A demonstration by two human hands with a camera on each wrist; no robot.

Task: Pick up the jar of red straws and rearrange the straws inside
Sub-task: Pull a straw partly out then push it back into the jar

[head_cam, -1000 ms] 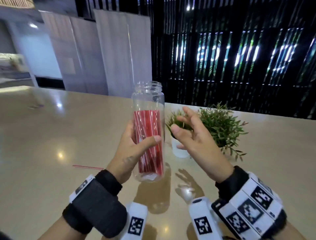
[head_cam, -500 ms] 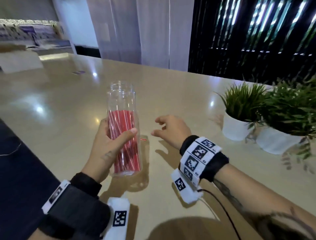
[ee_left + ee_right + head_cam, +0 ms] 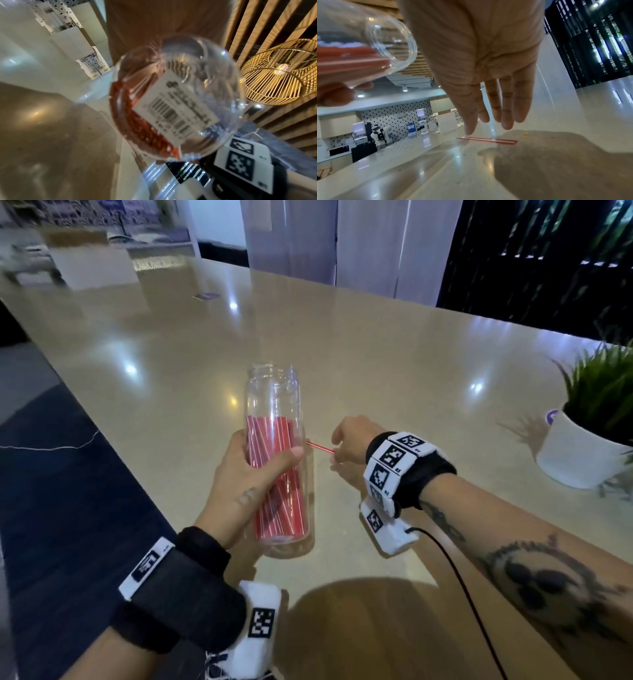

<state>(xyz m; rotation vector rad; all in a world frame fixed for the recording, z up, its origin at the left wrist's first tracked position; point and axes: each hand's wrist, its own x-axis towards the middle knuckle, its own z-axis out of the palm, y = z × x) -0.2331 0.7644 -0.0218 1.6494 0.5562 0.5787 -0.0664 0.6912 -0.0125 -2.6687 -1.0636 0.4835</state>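
Observation:
A clear open-mouthed jar (image 3: 274, 405) holds a bundle of red straws (image 3: 274, 474) filling its lower half. My left hand (image 3: 245, 477) grips the jar around its middle and keeps it upright, near the table's front edge. In the left wrist view the jar's base (image 3: 173, 108) shows a barcode label. One loose red straw (image 3: 320, 447) lies on the table just right of the jar. My right hand (image 3: 347, 443) is lowered over it. In the right wrist view its fingers (image 3: 506, 119) are straight, just above the straw (image 3: 488, 140), holding nothing.
The beige glossy table (image 3: 342, 354) stretches far ahead and to the left. A green plant in a white pot (image 3: 582, 453) stands at the right. Dark floor lies beyond the table's left edge. A black cable (image 3: 472, 604) runs from my right wrist.
My right hand has dropped from beside the jar to the loose straw on the table. The head view has swung left and down. The left hand still holds the jar.

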